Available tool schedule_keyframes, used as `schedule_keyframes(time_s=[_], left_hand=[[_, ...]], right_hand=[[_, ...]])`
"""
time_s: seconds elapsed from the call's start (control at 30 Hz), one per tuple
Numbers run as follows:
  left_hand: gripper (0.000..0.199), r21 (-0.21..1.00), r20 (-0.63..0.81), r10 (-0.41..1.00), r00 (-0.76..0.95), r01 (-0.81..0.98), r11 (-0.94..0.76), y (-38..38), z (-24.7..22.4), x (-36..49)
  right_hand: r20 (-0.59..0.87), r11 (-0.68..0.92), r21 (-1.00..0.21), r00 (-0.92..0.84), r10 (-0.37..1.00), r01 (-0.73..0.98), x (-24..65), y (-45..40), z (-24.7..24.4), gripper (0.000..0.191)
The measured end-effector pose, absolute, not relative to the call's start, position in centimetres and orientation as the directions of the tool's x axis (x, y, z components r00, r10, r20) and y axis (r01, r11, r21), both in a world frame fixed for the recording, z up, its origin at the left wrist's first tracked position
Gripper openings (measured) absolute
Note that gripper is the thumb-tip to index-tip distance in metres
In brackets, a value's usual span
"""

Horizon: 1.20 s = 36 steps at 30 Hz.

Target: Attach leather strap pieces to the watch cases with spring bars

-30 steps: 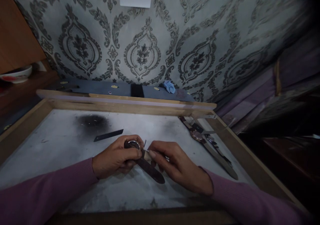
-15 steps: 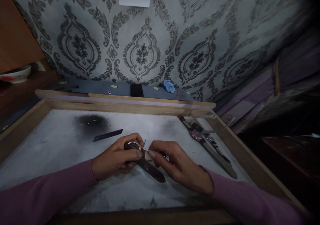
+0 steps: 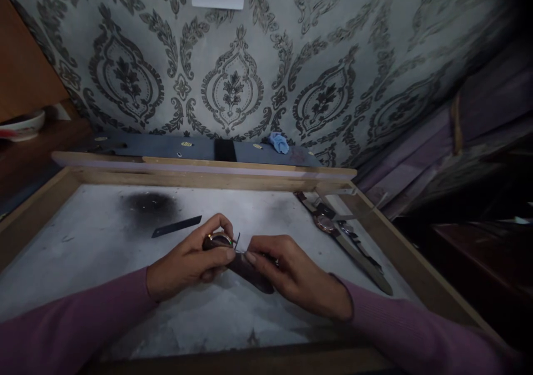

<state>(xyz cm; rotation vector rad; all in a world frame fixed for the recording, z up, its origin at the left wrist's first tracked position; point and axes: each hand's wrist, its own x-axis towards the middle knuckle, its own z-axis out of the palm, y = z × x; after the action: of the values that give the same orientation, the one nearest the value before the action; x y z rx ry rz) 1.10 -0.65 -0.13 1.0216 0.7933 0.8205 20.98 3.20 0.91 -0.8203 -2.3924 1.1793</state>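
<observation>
Above the middle of the tray, my left hand [image 3: 194, 261] is closed around a wristwatch [image 3: 219, 240] with a round, shiny-rimmed case. Its dark strap [image 3: 252, 275] slants down to the right, beneath my right hand [image 3: 287, 269]. The thumb and fingers of that hand are pinched together at the strap's case end, with a thin, pale metal piece showing at their tips; most of it is hidden. A thin dark sliver [image 3: 237, 240] sticks up between the two hands, and I cannot tell what it belongs to.
A wooden-rimmed tray [image 3: 200, 322] with a pale, stained floor lies under my hands. On it, a dark flat strip [image 3: 177, 226] lies left. Several watches, one a brown-faced watch [image 3: 325, 224], lie along the right side. A blue cloth [image 3: 278, 142] sits behind the back rim.
The watch has tilted in my left hand, so its face shows less. My right hand has shifted slightly and now covers the end of the strap. The view has moved a little.
</observation>
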Motion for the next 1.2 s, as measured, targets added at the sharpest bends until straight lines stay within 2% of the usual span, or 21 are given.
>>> schedule_keyframes(time_s=[0.17, 0.5, 0.63, 0.93, 1.2], left_hand=[[0.023, 0.911, -0.186, 0.906, 0.380, -0.278, 0.304, 0.1, -0.5, 0.6], [0.019, 0.907, -0.283, 0.902, 0.326, -0.216, 0.363, 0.9, -0.8, -0.2], [0.020, 0.935, -0.286, 0.884, 0.369, -0.095, 0.342, 0.9, -0.5, -0.3], [0.019, 0.940, -0.331, 0.839, 0.432, 0.077, 0.331, 1.0, -0.6, -0.5], [0.014, 0.943, -0.331, 0.820, 0.467, 0.132, 0.305, 1.1, -0.6, -0.7]], right_hand=[[0.110, 0.528, -0.779, -0.754, 0.648, 0.339, 21.0, 3.4, 0.8, 0.028], [0.039, 0.532, -0.693, -0.712, 0.701, 0.486, 21.9, 4.9, 0.6, 0.028], [0.011, 0.596, -0.603, -0.741, 0.672, 0.531, 22.3, 5.5, 0.9, 0.027], [-0.073, 0.703, -0.285, -0.746, 0.662, 0.651, 23.2, 6.9, 1.4, 0.023], [-0.022, 0.731, -0.221, -0.752, 0.658, 0.646, 24.0, 7.3, 2.1, 0.022]])
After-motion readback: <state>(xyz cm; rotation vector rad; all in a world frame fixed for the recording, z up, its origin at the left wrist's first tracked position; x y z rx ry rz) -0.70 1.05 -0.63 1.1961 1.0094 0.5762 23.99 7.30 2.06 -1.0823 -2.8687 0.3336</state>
